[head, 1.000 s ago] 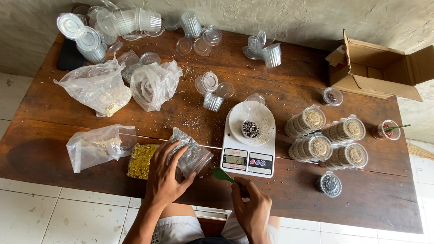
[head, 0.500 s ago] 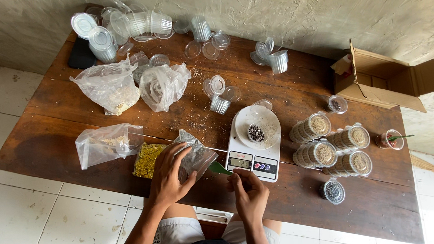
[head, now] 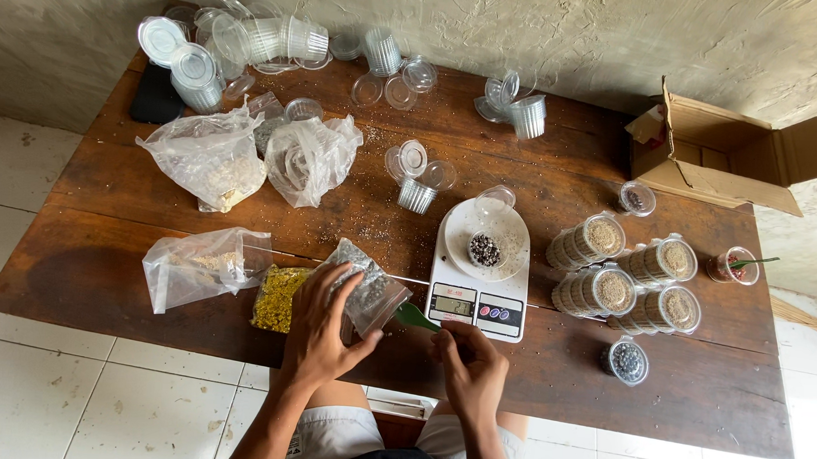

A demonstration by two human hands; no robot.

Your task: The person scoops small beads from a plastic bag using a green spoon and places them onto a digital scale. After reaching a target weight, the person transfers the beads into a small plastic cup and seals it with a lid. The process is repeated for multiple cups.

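Note:
My left hand (head: 321, 332) grips a clear plastic bag of dark seeds (head: 365, 283) near the front edge of the wooden table (head: 149, 207). My right hand (head: 469, 365) holds a green scoop (head: 414, 315) whose tip points into the mouth of that bag. Just right of the bag stands a white digital kitchen scale (head: 477, 303). On its round plate sits a small clear cup holding dark seeds (head: 485, 250).
A bag of yellow grain (head: 279, 297) and a clear bag (head: 200, 265) lie left of my left hand. Two larger bags (head: 212, 159) sit further back. Stacked filled cups (head: 625, 273) are right of the scale. Empty cups and lids (head: 251, 40) and a cardboard box (head: 725, 153) line the back.
My right hand has brought the green scoop leftward to the bag's opening. My left hand keeps its hold on the bag. The view has shifted slightly.

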